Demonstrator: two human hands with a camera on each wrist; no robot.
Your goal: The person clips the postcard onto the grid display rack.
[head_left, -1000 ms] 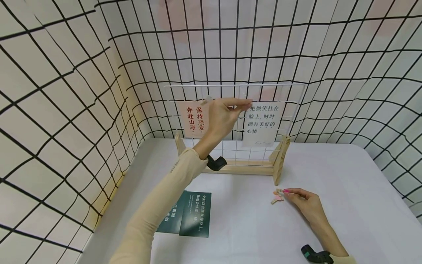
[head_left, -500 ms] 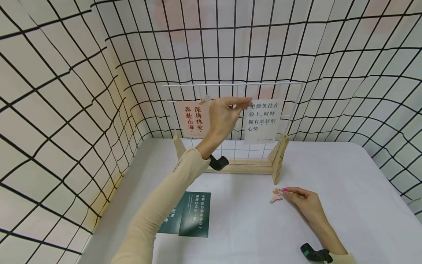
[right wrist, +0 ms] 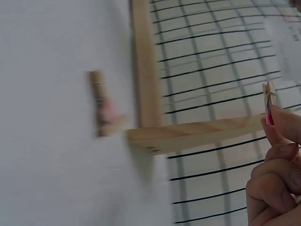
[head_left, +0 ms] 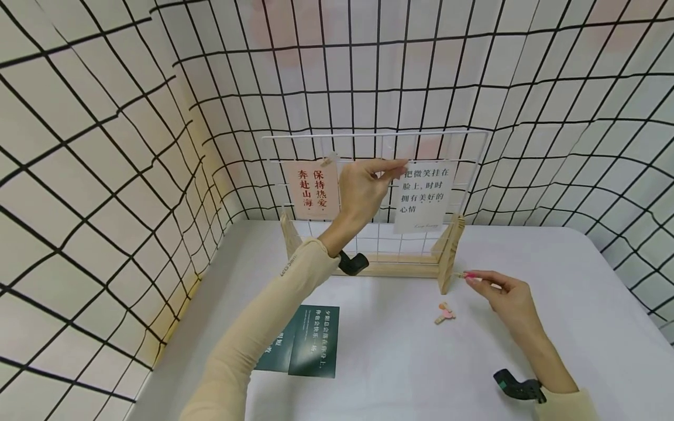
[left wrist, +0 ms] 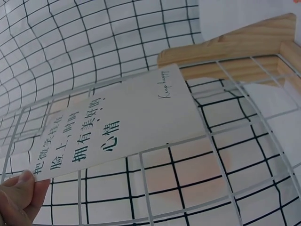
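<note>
Head view | your left hand pinches card, right hand clothespin | likely placing near rack's right edge; clip next

"What's in the right hand?"
"A peg, pinched between thumb and finger, one end pointing up in the view."
"And on the table?"
"More pegs, close together and blurred, near the wooden stand."
"Anything past that?"
"A black grid, and part of a pale card at upper right, its writing too small to read."
</note>
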